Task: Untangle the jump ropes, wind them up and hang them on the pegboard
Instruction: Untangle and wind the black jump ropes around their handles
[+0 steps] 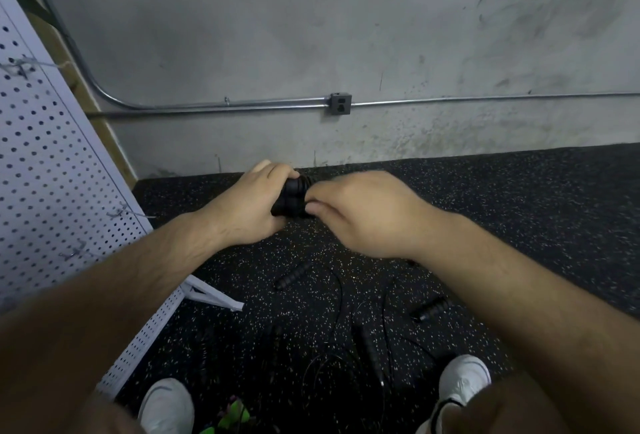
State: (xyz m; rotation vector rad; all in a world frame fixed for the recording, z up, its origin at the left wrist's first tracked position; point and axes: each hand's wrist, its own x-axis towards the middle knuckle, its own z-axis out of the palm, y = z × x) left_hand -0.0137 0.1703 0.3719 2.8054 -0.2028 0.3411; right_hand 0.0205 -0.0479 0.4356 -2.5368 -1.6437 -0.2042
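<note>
My left hand [254,203] grips a pair of black ribbed jump-rope handles [292,198] held side by side at chest height. My right hand [360,212] pinches something thin at the handles' right side; its fingers hide the cord. Below on the black speckled floor lie more jump ropes: one black handle [292,275], another [431,309], a third [370,352], with thin black cords [337,298] looping between them. The white pegboard [45,170] stands at the left, with metal hooks [130,212] sticking out of it.
A grey concrete wall with a metal conduit [214,104] and an outlet box [341,103] is ahead. My two white shoes [168,406] [464,380] stand on the rubber floor. A green and pink object [232,414] lies between them. The pegboard's white foot [216,297] juts onto the floor.
</note>
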